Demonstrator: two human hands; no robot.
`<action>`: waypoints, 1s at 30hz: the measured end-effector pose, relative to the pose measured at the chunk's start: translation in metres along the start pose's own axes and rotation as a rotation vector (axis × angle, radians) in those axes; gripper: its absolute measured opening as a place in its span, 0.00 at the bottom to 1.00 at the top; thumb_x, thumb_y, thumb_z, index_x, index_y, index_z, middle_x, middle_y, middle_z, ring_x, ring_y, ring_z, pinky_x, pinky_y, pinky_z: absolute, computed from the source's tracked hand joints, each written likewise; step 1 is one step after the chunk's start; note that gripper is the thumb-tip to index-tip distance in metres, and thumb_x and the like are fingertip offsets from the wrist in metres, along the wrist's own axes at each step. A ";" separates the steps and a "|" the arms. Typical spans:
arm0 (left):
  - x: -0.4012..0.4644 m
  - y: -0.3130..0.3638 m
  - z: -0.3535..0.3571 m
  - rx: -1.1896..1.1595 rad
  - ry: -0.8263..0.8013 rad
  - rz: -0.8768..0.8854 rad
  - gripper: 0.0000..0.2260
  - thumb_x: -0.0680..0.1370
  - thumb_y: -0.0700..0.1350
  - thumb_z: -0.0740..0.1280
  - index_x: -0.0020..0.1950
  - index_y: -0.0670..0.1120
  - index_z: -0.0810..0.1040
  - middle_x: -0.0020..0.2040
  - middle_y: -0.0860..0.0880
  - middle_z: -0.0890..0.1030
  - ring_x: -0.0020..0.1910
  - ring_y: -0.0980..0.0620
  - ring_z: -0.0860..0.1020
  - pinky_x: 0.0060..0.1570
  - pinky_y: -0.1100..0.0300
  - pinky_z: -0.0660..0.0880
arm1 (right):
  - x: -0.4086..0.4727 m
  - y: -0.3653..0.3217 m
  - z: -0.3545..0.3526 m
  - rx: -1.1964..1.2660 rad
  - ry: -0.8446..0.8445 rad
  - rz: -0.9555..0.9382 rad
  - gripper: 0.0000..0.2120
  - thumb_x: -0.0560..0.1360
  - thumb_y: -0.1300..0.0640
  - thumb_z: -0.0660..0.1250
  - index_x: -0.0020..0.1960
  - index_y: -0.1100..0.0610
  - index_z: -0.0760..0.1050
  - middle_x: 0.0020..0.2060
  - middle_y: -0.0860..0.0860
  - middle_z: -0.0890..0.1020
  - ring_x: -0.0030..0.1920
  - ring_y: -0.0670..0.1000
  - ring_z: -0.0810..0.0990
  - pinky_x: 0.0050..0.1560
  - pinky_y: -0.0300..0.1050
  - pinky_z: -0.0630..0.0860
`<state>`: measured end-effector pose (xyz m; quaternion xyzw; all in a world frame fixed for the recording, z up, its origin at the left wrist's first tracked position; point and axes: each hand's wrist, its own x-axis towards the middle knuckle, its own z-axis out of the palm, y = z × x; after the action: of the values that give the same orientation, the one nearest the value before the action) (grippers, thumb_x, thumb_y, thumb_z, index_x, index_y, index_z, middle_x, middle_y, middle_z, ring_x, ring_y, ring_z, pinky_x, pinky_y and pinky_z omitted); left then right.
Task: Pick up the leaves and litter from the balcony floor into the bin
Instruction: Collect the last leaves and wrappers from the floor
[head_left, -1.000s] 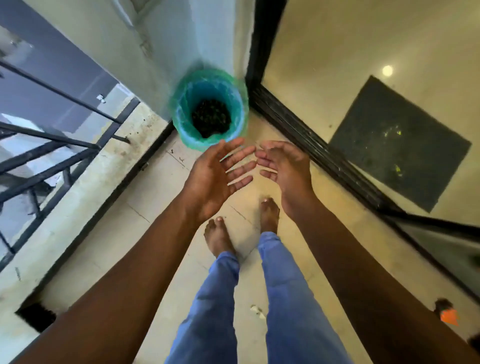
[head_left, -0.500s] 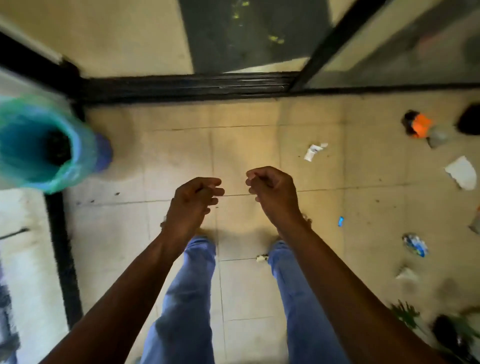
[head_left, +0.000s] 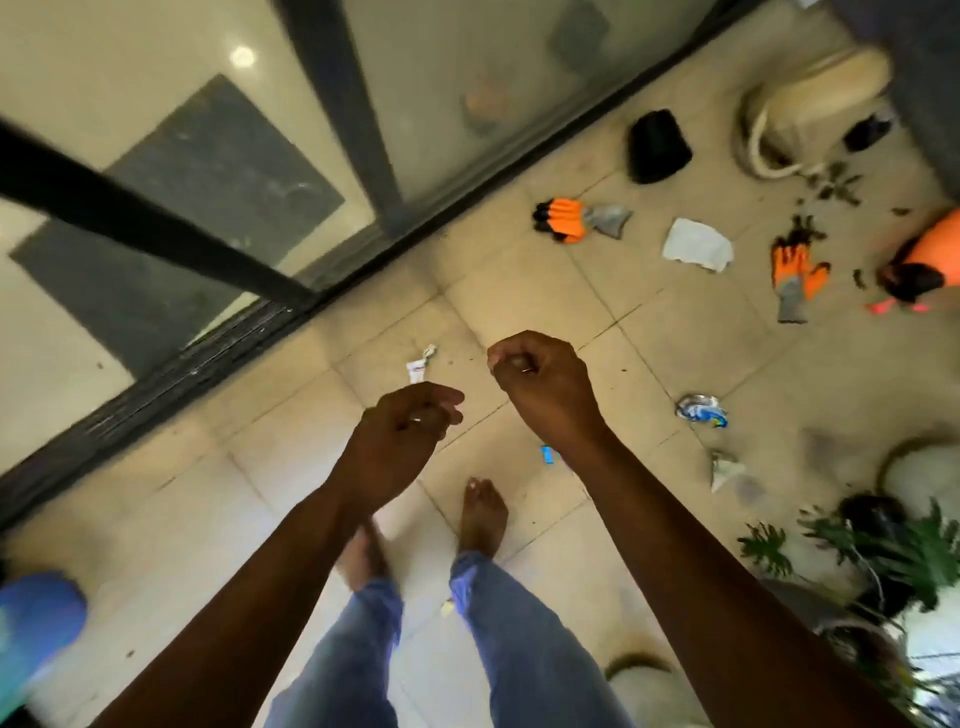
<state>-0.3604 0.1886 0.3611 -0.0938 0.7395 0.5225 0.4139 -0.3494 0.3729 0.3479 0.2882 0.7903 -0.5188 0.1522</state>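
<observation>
**Both hands empty over the floor, bin at far left edge**

Bin (head_left: 36, 623): blue, blurred, cut off at lower-left frame edge; contents can't be made out. Well apart from the litter.

Left hand (head_left: 402, 434) and right hand (head_left: 543, 382): both raised above the tiles, fingers curled in loosely, nothing visibly held, though blur makes this less than certain.

Litter on the balcony floor (head_left: 182, 519):
- small white scrap (head_left: 420, 365) just ahead of the left hand
- blue bit (head_left: 549, 455) beside the right forearm
- blue-white wrapper (head_left: 701, 410) right of the right hand
- crumpled clear packet (head_left: 727, 470) near it
- white paper (head_left: 698, 245) between two orange gloves (head_left: 563, 220), (head_left: 795, 275)
- dark dried leaves (head_left: 831, 184) far right, by a black pot (head_left: 657, 147)

Beige tiles, bare feet, jeans. Sliding glass door track (head_left: 208, 353) runs diagonally on the left. Green potted plant (head_left: 893, 551) at right edge.
</observation>
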 end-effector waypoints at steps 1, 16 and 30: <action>0.012 0.015 0.009 0.039 -0.015 0.018 0.20 0.71 0.48 0.60 0.57 0.47 0.83 0.50 0.48 0.86 0.45 0.51 0.82 0.41 0.69 0.73 | 0.008 0.001 -0.015 0.017 0.015 0.000 0.07 0.76 0.61 0.69 0.46 0.52 0.83 0.44 0.43 0.85 0.48 0.44 0.82 0.56 0.46 0.80; 0.191 0.183 0.142 0.367 -0.267 0.040 0.12 0.72 0.52 0.63 0.51 0.57 0.83 0.50 0.56 0.85 0.50 0.54 0.83 0.47 0.59 0.75 | 0.119 0.034 -0.213 0.114 0.282 0.187 0.05 0.75 0.58 0.71 0.45 0.48 0.83 0.38 0.37 0.84 0.42 0.37 0.81 0.45 0.31 0.75; 0.301 0.299 0.237 0.484 -0.391 0.105 0.18 0.65 0.61 0.62 0.50 0.60 0.83 0.50 0.56 0.85 0.53 0.53 0.82 0.58 0.50 0.77 | 0.203 0.059 -0.355 0.085 0.408 0.306 0.03 0.75 0.56 0.72 0.48 0.49 0.83 0.44 0.43 0.86 0.46 0.42 0.83 0.54 0.44 0.80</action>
<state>-0.6016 0.6092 0.3284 0.1479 0.7528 0.3599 0.5310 -0.4523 0.7730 0.3427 0.5093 0.7293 -0.4536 0.0543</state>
